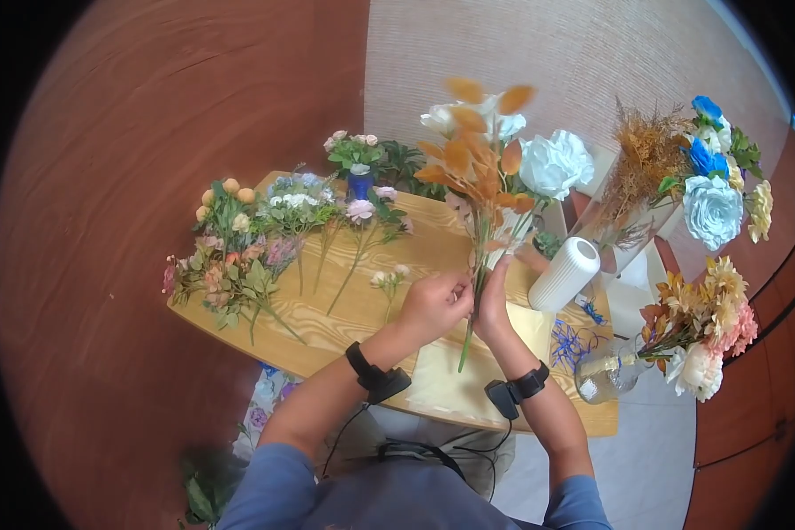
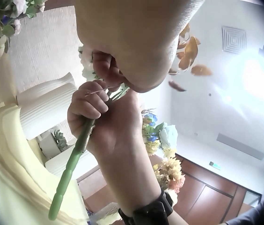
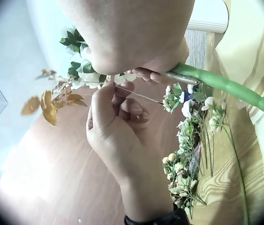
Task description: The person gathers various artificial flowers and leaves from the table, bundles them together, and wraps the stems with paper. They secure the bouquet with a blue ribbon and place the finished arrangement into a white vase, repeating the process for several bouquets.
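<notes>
My right hand (image 1: 493, 305) grips a bundle of artificial flower stems (image 1: 465, 352) upright over the table. Orange-brown leaves (image 1: 475, 172) and large white flowers (image 1: 555, 165) fan out at its top. Close beside the stems, my left hand (image 1: 435, 305) pinches a thin strand (image 3: 141, 95) between thumb and fingers, as the right wrist view shows. One thick green stem (image 2: 65, 187) sticks out below the right hand. A cream sheet of wrapping (image 1: 455, 380) lies under the hands.
Loose flower sprays (image 1: 238, 265) lie on the left of the wooden table (image 1: 442, 225). A white ribbed vase (image 1: 565, 274) leans at the right, near blue ribbon shreds (image 1: 577, 343) and a glass vase (image 1: 605, 375) of flowers. A blue pot (image 1: 359, 184) stands at the back.
</notes>
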{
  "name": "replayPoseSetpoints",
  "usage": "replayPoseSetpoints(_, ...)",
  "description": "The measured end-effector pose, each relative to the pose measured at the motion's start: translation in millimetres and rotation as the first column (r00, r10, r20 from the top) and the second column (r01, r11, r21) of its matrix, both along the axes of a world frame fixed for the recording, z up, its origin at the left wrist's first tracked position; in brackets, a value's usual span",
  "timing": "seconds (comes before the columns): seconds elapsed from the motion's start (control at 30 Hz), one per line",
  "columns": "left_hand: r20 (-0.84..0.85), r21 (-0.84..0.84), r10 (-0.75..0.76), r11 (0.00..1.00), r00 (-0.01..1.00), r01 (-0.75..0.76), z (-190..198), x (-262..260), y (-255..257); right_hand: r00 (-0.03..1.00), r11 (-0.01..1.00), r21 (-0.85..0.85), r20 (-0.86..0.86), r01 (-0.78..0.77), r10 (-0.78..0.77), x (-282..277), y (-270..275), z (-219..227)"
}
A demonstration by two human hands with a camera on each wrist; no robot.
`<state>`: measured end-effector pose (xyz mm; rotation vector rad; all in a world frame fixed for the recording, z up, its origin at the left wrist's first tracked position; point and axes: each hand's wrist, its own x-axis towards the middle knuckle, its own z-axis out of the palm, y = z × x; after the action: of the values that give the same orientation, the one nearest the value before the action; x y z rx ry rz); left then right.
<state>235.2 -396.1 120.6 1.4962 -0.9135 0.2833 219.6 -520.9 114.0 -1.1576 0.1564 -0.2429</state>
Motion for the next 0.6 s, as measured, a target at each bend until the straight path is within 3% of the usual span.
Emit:
replayPoseSetpoints(0.1, -0.015, 0.087, 0.007, 0.996, 1.0, -0.006, 2.1, 0.0, 0.1, 1.0, 1.0, 0.007, -0.025, -0.018, 0.018, -1.3, -1.3, -1.1)
replayPoseSetpoints(0.17, -0.147, 0.027, -0.021, 0.999, 0.989, 0.025, 1.3, 0.0, -1.2, 0.998, 0.999, 0.009, -0.049, -0.033, 0.033, -2.5, 0.6, 0.6)
replayPoseSetpoints(0.27, -0.19, -0.012, -0.044, 0.999, 0.981, 0.043, -1.3, 0.7, -1.5, 0.999, 1.0, -0.003, -0.047, 0.001, -0.001, -0.8, 3.0, -1.8)
replayPoseSetpoints(0.4, -0.214, -0.027, -0.023, 0.999, 0.977, 0.018, -8.1, 4.3, -5.2, 1.0, 0.995, -0.093, 0.005, 0.022, -0.021, 1.3, -0.4, -9.5)
replayPoseSetpoints(0.5, -0.118, -0.021, 0.068, 0.997, 0.991, -0.071, -14.1, 4.5, -6.6, 0.999, 0.986, -0.161, 0.034, 0.041, -0.036, 0.8, 2.6, -10.5)
replayPoseSetpoints(0.6, -0.17, -0.011, 0.005, 1.0, 0.985, -0.007, -12.9, 2.7, -6.1, 1.0, 0.986, -0.163, 0.02, 0.017, -0.014, 1.6, 0.9, -10.8)
